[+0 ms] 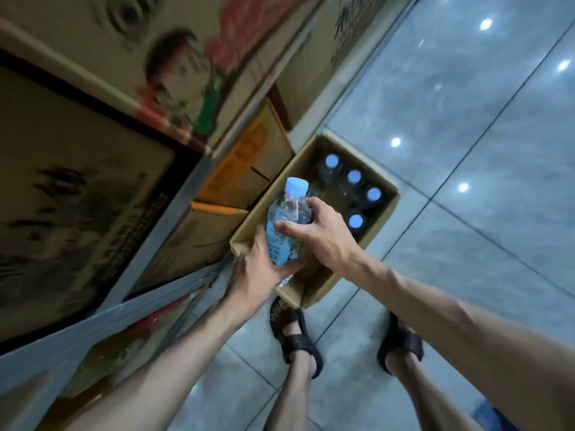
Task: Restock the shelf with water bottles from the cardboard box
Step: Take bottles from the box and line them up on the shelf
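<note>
A clear water bottle (287, 219) with a light blue cap and blue label is held upright above the open cardboard box (314, 283). My left hand (258, 269) grips its lower half from below and the left. My right hand (323, 231) grips its upper body from the right. Inside the box several more bottles (354, 220) stand along the right wall, blue caps up. The grey metal shelf (161, 213) runs along the left.
Printed cardboard cartons (174, 73) fill the shelf levels on the left, with an orange-marked carton (249, 163) beside the box. My two sandalled feet (292, 331) stand on the glossy grey tiled floor (466, 119) just before the box.
</note>
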Motion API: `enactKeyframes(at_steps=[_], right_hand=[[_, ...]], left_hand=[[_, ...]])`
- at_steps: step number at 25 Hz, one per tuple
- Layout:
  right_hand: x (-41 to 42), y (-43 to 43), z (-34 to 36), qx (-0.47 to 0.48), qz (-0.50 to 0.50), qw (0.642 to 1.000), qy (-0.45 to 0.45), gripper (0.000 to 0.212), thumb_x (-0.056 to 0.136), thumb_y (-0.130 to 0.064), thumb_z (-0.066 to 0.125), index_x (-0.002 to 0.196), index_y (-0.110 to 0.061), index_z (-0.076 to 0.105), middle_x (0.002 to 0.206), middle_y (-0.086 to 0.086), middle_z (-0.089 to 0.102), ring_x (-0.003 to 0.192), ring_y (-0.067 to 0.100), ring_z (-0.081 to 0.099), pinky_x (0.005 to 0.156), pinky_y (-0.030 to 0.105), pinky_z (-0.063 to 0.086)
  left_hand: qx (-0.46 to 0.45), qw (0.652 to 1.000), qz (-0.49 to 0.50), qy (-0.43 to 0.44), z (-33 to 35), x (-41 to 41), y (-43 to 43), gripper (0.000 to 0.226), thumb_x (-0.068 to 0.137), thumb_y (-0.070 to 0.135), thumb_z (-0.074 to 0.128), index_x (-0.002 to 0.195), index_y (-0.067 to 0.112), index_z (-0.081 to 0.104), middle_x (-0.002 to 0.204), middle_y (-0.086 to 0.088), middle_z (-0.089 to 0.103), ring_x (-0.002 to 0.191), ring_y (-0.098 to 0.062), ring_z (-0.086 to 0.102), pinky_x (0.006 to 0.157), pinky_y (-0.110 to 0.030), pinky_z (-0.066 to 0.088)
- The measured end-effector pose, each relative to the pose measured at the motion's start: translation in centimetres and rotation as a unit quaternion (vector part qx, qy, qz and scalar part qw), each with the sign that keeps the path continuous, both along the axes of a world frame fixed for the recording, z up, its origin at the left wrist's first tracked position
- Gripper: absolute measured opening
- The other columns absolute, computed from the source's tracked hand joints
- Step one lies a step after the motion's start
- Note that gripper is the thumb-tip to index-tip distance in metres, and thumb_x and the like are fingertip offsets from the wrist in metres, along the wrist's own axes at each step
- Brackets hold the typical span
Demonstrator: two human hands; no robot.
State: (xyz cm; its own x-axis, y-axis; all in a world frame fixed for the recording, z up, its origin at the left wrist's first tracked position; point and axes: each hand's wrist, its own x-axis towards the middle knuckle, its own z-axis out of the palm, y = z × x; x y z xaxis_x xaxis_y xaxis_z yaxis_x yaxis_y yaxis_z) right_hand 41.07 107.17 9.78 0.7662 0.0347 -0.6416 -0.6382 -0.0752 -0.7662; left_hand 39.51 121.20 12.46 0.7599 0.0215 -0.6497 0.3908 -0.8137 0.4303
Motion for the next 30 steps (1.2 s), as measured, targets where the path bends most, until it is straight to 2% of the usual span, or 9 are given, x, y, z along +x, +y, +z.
enactKeyframes(at_steps=[3, 5, 8, 13, 17, 22, 25, 27, 30], right_hand=[[2.8, -3.8, 11.2, 0.067, -0.023, 0.997, -0.02, 0.047, 0.069, -0.046, 0.08, 0.106, -0.022, 0.065, 0.099, -0.004, 0.075, 0.092, 0.011, 0.072, 0.084, 0.034, 0.058], [4.8, -6.9, 20.1, 0.104, 0.019, 0.994, -0.038, 0.03, 0.082, -0.03, 0.075, 0.107, -0.015, 0.066, 0.094, -0.004, 0.076, 0.087, 0.01, 0.073, 0.073, 0.024, 0.058], [7.3, -10.9, 33.9, 0.135, 0.145, 0.978, -0.062, 0.016, 0.09, -0.016, 0.064, 0.106, -0.014, 0.065, 0.085, -0.01, 0.076, 0.079, 0.004, 0.072, 0.064, 0.016, 0.055], [8.5, -11.9, 51.6, 0.076, 0.263, 0.95, -0.15, 0.017, 0.084, -0.019, 0.073, 0.098, -0.012, 0.067, 0.081, -0.008, 0.071, 0.072, 0.008, 0.064, 0.058, 0.017, 0.05], [7.8, -9.0, 62.7, 0.078, 0.331, 0.922, -0.187, 0.028, 0.082, -0.022, 0.075, 0.108, -0.013, 0.066, 0.105, 0.004, 0.075, 0.098, 0.025, 0.07, 0.091, 0.043, 0.055], [8.4, -3.5, 69.6, 0.057, 0.384, 0.886, -0.253, 0.034, 0.083, -0.007, 0.074, 0.113, -0.001, 0.06, 0.108, 0.011, 0.073, 0.1, 0.019, 0.07, 0.085, 0.029, 0.056], [10.3, 1.1, 71.0, 0.008, 0.408, 0.861, -0.302, 0.039, 0.076, -0.014, 0.081, 0.11, -0.008, 0.063, 0.106, 0.004, 0.074, 0.099, 0.016, 0.071, 0.087, 0.035, 0.056], [11.9, 4.2, 71.2, -0.033, 0.408, 0.849, -0.335, 0.046, 0.069, -0.023, 0.085, 0.108, -0.014, 0.064, 0.104, 0.0, 0.075, 0.097, 0.013, 0.071, 0.089, 0.039, 0.056], [14.5, 9.1, 71.4, -0.081, 0.406, 0.834, -0.365, 0.058, 0.061, -0.03, 0.085, 0.113, -0.02, 0.062, 0.106, -0.005, 0.073, 0.098, 0.01, 0.069, 0.086, 0.037, 0.057]], left_hand=[[-0.016, 0.999, -0.01, -0.037, 9.5, 3.4, -3.8, 0.083, 0.061, 0.036, 0.088, 0.126, 0.009, 0.045, 0.114, -0.011, 0.063, 0.112, -0.032, 0.058, 0.076, -0.029, 0.037], [-0.063, 0.997, -0.037, -0.039, 17.4, 5.5, -5.1, 0.081, 0.059, 0.037, 0.089, 0.124, 0.011, 0.049, 0.109, -0.005, 0.066, 0.107, -0.026, 0.061, 0.077, -0.024, 0.042], [-0.171, 0.983, -0.059, -0.018, 30.3, 8.0, -5.5, 0.052, 0.067, 0.02, 0.087, 0.105, 0.029, 0.054, 0.09, 0.016, 0.067, 0.089, -0.006, 0.064, 0.069, -0.006, 0.045], [-0.275, 0.953, -0.097, 0.079, 49.6, 8.4, -4.3, 0.038, 0.078, 0.005, 0.076, 0.112, 0.016, 0.062, 0.102, 0.001, 0.074, 0.095, -0.013, 0.07, 0.079, -0.022, 0.054], [-0.332, 0.94, -0.058, 0.052, 60.8, 5.3, -1.8, 0.03, 0.086, -0.002, 0.064, 0.115, 0.006, 0.06, 0.103, -0.004, 0.071, 0.094, -0.016, 0.069, 0.08, -0.026, 0.055], [-0.351, 0.935, 0.021, -0.039, 66.2, 3.0, 2.7, 0.037, 0.082, 0.001, 0.07, 0.116, 0.011, 0.06, 0.103, -0.001, 0.073, 0.096, -0.016, 0.069, 0.083, -0.028, 0.054], [-0.35, 0.923, 0.107, -0.117, 65.9, 3.0, 6.2, 0.052, 0.075, 0.016, 0.081, 0.121, 0.013, 0.058, 0.108, -0.001, 0.072, 0.102, -0.015, 0.068, 0.089, -0.032, 0.054], [-0.284, 0.93, 0.163, -0.169, 64.7, 3.3, 8.7, 0.07, 0.06, 0.04, 0.088, 0.119, 0.017, 0.058, 0.113, -0.001, 0.07, 0.105, -0.018, 0.066, 0.096, -0.042, 0.052], [-0.093, 0.957, 0.187, -0.203, 62.9, 3.4, 11.0, 0.068, 0.068, 0.042, 0.082, 0.125, 0.023, 0.048, 0.122, 0.003, 0.062, 0.106, -0.013, 0.059, 0.085, -0.026, 0.048]])
